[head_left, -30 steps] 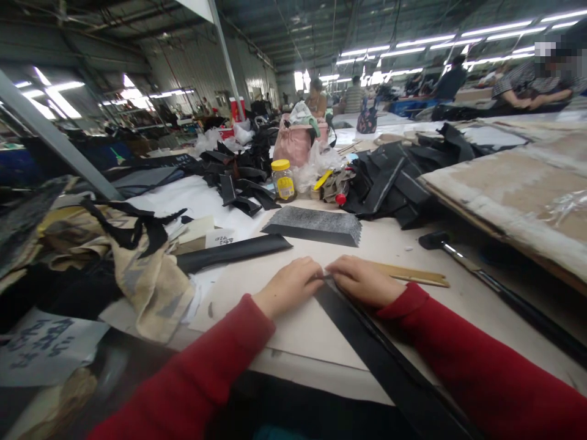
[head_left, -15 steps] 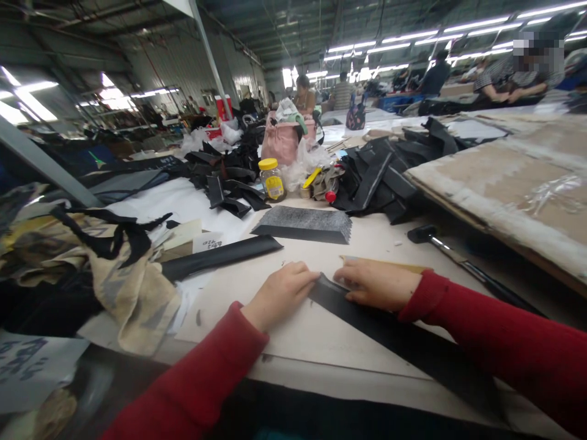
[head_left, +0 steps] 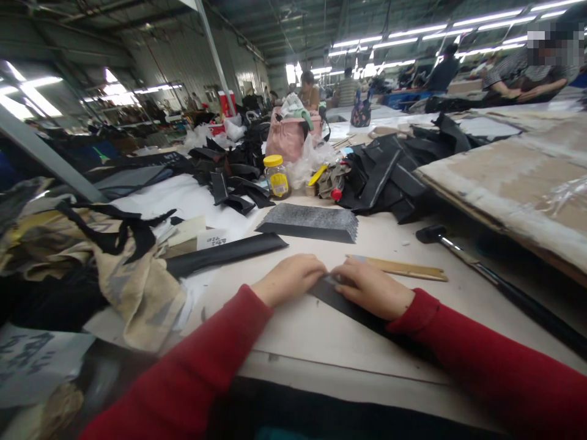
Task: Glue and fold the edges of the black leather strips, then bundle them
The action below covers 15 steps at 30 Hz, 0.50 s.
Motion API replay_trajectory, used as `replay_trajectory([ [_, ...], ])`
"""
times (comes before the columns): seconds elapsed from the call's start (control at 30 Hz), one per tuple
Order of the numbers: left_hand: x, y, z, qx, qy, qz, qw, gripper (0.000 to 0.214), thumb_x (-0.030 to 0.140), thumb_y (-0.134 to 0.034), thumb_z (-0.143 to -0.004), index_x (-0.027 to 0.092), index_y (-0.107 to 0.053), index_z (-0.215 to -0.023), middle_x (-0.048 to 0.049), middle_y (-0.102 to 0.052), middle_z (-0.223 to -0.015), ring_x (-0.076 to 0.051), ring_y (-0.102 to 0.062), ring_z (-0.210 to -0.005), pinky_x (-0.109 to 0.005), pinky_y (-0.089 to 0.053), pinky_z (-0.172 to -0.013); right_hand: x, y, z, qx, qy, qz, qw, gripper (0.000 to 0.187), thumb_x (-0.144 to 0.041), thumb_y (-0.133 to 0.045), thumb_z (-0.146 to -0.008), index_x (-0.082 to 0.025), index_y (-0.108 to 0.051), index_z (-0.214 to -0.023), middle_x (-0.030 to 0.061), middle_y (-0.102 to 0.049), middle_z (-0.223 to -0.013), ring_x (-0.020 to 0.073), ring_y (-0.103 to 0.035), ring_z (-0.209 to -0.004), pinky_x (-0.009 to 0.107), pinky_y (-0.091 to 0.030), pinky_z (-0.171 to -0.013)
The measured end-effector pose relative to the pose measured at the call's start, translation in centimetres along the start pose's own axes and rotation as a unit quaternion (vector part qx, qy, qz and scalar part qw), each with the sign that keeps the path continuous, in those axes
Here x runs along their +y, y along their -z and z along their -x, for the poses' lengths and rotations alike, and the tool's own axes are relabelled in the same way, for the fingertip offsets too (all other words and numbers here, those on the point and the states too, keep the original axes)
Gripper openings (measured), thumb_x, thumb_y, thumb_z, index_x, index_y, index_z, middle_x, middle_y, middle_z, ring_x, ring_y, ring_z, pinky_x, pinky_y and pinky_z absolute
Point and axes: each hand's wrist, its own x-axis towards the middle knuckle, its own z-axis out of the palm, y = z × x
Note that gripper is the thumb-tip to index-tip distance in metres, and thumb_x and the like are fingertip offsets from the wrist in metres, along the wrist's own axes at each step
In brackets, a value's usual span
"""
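Note:
A long black strip of fabric or leather [head_left: 338, 302] lies slantwise on the pale board [head_left: 284, 333], its near part hidden under my right forearm. My left hand [head_left: 291, 280] pinches at the strip's far end, fingers pressed together. Right beside it, my right hand [head_left: 372, 288] has its fingers curled onto the same end, and a bit of lighter underside shows there. Beyond both hands sits a grey-topped black piece with zigzag ends [head_left: 307, 220]. Another black strip, folded lengthwise [head_left: 229, 255], rests to the left.
A wooden stick [head_left: 408, 269] and a hammer [head_left: 481, 269] lie to the right, near a raised board [head_left: 499, 183]. Behind stand a yellow-lidded jar [head_left: 277, 183], a pink bag [head_left: 287, 139] and heaped black strips [head_left: 385, 171]. Cloth scraps [head_left: 147, 305] cover the left. Other people work farther back.
My hands have come closer together over the strip's end, the left shifting right and slightly away. My right forearm has swung, uncovering more of the wooden stick. The view has shifted slightly.

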Motion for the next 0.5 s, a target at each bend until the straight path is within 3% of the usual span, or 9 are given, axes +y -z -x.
replay_trajectory([
  [0.2, -1.6, -1.0, -0.1, 0.049, 0.03, 0.13, 0.99, 0.019, 0.022, -0.052, -0.083, 0.017, -0.06, -0.099, -0.0032, -0.056, -0.087, -0.015, -0.052, -0.082, -0.025, -0.042, -0.075, 0.8, -0.8, 0.2, 0.026, 0.003, -0.053, 0.998, 0.02, -0.017, -0.056, -0.077, -0.015, -0.061, -0.096, 0.0059, -0.059, -0.086, 0.0174, -0.053, -0.08, 0.03, -0.04, -0.074],
  [0.3, -1.4, -1.0, 0.0, 0.043, 0.009, 0.143, 0.989, 0.022, 0.021, -0.048, -0.085, 0.019, -0.06, -0.104, -0.004, -0.055, -0.09, -0.016, -0.052, -0.087, -0.026, -0.041, -0.08, 0.9, -1.0, 0.3, 0.046, 0.005, -0.063, 0.997, 0.02, -0.015, -0.057, -0.077, -0.014, -0.06, -0.097, 0.0055, -0.058, -0.086, 0.0164, -0.052, -0.078, 0.03, -0.041, -0.072],
  [0.5, -1.4, -0.8, 0.0, 0.046, -0.005, 0.127, 0.991, 0.018, 0.016, -0.049, -0.083, 0.018, -0.061, -0.096, -0.0035, -0.055, -0.09, -0.015, -0.051, -0.087, -0.026, -0.041, -0.08, 0.7, -1.2, 0.6, 0.064, 0.025, -0.053, 0.996, 0.02, -0.013, -0.057, -0.077, -0.014, -0.059, -0.096, 0.0062, -0.057, -0.087, 0.0171, -0.052, -0.08, 0.031, -0.042, -0.074],
])
